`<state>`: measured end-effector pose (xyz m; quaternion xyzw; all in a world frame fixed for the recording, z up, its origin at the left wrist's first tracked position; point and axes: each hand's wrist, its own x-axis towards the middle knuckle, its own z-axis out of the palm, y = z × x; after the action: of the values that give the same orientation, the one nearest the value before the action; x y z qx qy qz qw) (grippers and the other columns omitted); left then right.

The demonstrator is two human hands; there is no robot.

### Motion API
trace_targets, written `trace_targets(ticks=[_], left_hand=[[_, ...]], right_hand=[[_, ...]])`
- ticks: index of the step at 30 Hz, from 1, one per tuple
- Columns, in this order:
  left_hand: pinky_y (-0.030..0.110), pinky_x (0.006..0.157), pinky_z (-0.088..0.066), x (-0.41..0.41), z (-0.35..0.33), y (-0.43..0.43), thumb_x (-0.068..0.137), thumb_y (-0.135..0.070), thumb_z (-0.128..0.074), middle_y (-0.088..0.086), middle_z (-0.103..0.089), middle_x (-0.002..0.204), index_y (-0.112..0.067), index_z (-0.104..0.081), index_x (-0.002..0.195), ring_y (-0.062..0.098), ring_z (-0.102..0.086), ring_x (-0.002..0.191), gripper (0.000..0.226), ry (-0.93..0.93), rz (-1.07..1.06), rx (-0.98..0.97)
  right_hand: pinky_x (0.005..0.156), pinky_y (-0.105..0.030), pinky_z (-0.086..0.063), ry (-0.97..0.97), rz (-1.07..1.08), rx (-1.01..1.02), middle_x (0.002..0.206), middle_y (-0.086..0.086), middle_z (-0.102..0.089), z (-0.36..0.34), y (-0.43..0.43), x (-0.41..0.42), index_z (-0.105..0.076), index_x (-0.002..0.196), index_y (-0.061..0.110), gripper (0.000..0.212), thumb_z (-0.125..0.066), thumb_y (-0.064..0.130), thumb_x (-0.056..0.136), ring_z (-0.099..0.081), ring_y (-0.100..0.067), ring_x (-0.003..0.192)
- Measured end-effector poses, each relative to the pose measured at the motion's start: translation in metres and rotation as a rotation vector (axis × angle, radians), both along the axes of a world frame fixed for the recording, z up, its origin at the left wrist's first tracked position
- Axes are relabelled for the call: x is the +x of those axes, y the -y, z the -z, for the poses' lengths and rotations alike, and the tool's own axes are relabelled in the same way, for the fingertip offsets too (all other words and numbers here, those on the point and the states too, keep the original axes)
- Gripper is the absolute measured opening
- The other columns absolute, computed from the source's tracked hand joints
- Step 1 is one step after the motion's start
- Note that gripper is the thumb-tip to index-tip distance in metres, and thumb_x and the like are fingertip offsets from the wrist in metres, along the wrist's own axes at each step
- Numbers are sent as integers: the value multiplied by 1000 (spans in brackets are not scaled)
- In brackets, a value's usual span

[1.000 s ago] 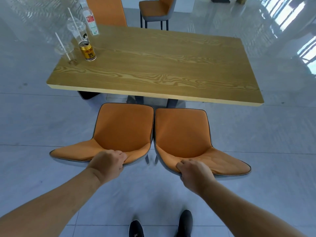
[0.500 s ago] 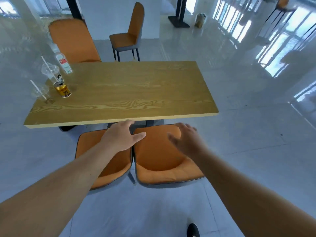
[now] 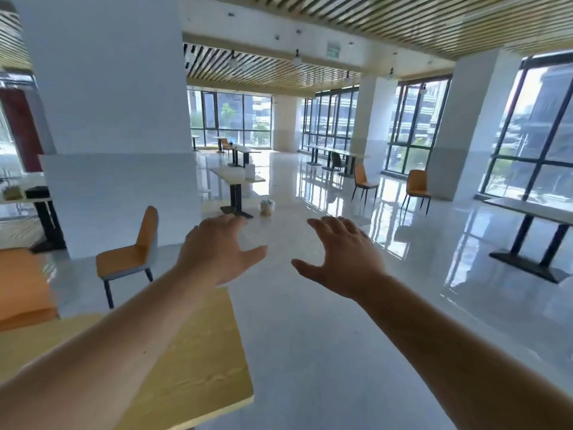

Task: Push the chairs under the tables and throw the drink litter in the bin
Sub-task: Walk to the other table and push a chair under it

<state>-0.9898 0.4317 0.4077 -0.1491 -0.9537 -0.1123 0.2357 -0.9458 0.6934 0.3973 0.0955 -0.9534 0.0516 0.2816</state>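
Note:
My left hand and my right hand hang in the air in front of me, fingers spread, holding nothing. Below my left arm lies the right end of the wooden table. An orange chair stands beyond the table, pulled away from it and seen side-on. Part of another orange chair back shows at the left edge. The two chairs I pushed and the drink litter are out of view. A small bin-like container stands on the floor far ahead.
A wide white pillar rises behind the orange chair. More tables and orange chairs stand farther off on the glossy floor. Windows line the right and far walls.
My hands let go of the two chair backs and rose open into the air. The view swung up from the table to the room; the two chairs went under the table and out of sight.

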Motion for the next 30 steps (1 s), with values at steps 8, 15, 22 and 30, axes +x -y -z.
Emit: trace_targets(ticks=[8, 15, 22, 30], left_hand=[[53, 116, -37, -108, -1, -171, 75, -87, -58, -1, -39, 163, -33, -35, 155, 26, -38, 146, 100, 50, 62, -6], [53, 114, -40, -284, 7, -280, 77, -85, -57, 0, -41, 161, -32, -33, 155, 27, -35, 148, 98, 14, 143, 6], [49, 115, -38, -469, -25, -372, 81, -82, -58, 0, -37, 163, -32, -31, 157, 26, -34, 147, 95, 62, 229, 27], [47, 110, -41, -659, -11, -431, 78, -85, -55, -5, -41, 159, -35, -36, 152, 24, -37, 144, 92, 82, 203, 13]], right_hand=[[120, -49, -30, -40, 80, -5, 161, -2, -40, -26, -163, -99, -28, 158, 31, 98, -42, 89, 80, -33, -28, 148], [123, -50, -26, 9, 156, 32, 162, 0, -38, -4, -250, -259, -32, 156, 34, 93, -34, 91, 82, -27, -28, 151], [123, -49, -27, 33, 272, 46, 160, 0, -39, -35, -356, -409, -35, 154, 34, 92, -32, 91, 82, -28, -26, 151], [117, -46, -35, -6, 203, 62, 152, 0, -49, -36, -418, -604, -43, 150, 28, 88, -39, 87, 85, -38, -24, 143]])
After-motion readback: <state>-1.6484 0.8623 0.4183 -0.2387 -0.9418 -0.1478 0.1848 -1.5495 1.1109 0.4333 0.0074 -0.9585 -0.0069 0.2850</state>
